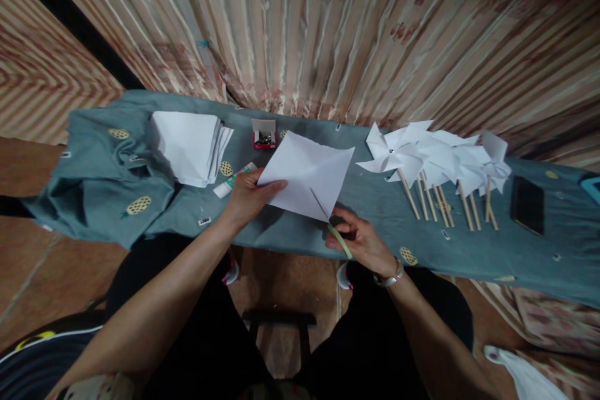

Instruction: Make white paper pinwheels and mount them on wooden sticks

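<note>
My left hand [250, 197] grips a square sheet of white paper [304, 169] by its left corner, the thumb lying on top. Faint crease lines cross the sheet, which is held up over the cloth. In my right hand [363, 242] is a pair of scissors with a light green handle [340, 241]. Their dark blade lies along the paper from its near corner toward the centre. Part of the handle is hidden by my fingers. Near my left hand lies a white and green tube or packet [234, 180], partly covered.
A stack of white paper [185, 147] lies at left. Behind my left hand stands an open red box [264, 137] of small metal pieces. Several paper pinwheels [398, 149] on wooden sticks lie at right, beside a dark phone [527, 205]. A pleated curtain [300, 31] hangs behind the table.
</note>
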The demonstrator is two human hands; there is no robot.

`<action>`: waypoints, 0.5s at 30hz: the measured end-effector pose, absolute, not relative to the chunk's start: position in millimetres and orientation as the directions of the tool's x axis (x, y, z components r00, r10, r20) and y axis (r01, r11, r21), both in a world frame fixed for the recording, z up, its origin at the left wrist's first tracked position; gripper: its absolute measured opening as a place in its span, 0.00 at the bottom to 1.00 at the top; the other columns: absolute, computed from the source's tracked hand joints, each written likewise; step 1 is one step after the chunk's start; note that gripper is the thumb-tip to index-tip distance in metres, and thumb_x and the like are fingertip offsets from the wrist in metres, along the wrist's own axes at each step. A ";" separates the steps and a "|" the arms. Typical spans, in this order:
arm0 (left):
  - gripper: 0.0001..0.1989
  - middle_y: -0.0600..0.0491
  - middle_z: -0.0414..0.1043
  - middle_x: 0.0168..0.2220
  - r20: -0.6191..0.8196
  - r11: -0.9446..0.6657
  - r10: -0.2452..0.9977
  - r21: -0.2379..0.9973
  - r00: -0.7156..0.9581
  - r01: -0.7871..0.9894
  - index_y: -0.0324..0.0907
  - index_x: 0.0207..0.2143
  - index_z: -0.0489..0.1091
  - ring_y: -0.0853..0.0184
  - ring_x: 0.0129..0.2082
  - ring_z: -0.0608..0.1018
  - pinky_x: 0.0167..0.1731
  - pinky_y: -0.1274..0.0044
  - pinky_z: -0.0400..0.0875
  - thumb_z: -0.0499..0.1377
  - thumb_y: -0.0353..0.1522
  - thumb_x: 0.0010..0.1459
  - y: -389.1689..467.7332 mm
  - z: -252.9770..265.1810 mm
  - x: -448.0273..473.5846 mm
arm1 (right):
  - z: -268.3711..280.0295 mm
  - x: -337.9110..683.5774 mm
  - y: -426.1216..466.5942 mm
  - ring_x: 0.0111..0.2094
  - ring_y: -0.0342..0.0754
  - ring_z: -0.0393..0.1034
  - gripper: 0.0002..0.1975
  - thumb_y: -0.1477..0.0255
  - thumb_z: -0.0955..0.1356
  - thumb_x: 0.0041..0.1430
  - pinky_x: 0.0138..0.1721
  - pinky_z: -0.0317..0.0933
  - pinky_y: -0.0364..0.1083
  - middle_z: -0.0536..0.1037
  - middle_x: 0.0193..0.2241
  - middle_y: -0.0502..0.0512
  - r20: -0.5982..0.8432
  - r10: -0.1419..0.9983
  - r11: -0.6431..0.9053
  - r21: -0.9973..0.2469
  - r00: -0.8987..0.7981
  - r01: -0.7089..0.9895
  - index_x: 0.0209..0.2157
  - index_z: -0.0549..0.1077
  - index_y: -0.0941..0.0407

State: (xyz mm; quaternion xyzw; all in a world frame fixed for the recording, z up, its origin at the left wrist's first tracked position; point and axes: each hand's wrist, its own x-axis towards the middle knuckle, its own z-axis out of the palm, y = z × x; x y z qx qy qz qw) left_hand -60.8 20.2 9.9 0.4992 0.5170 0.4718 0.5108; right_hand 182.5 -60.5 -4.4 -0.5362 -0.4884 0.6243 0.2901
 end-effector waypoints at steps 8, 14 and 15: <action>0.09 0.58 0.74 0.22 -0.058 0.059 0.997 0.998 0.058 -0.010 0.39 0.25 0.78 0.72 0.21 0.70 0.24 0.80 0.67 0.69 0.35 0.41 18.7 11.8 -56.8 | 0.6 181.7 -59.9 0.21 0.39 0.61 0.36 0.62 0.77 0.43 0.21 0.55 0.39 0.74 0.24 0.46 -0.375 0.886 -0.336 -0.925 -0.273 0.180 0.53 0.66 0.57; 0.09 0.57 0.74 0.22 -0.060 0.061 0.996 0.998 0.062 -0.022 0.39 0.25 0.78 0.72 0.22 0.71 0.25 0.79 0.69 0.69 0.35 0.41 19.2 10.1 -56.0 | 1.4 180.6 -60.0 0.20 0.37 0.57 0.37 0.62 0.77 0.43 0.21 0.53 0.39 0.73 0.23 0.45 -0.388 0.883 -0.354 -0.920 -0.264 0.170 0.53 0.65 0.58; 0.09 0.57 0.74 0.22 -0.061 0.063 0.996 0.998 0.059 -0.019 0.39 0.26 0.79 0.71 0.22 0.71 0.25 0.79 0.69 0.69 0.35 0.41 19.2 9.9 -56.2 | 1.4 180.4 -60.0 0.20 0.37 0.57 0.37 0.61 0.77 0.43 0.21 0.52 0.39 0.73 0.22 0.44 -0.387 0.884 -0.353 -0.920 -0.262 0.168 0.53 0.65 0.58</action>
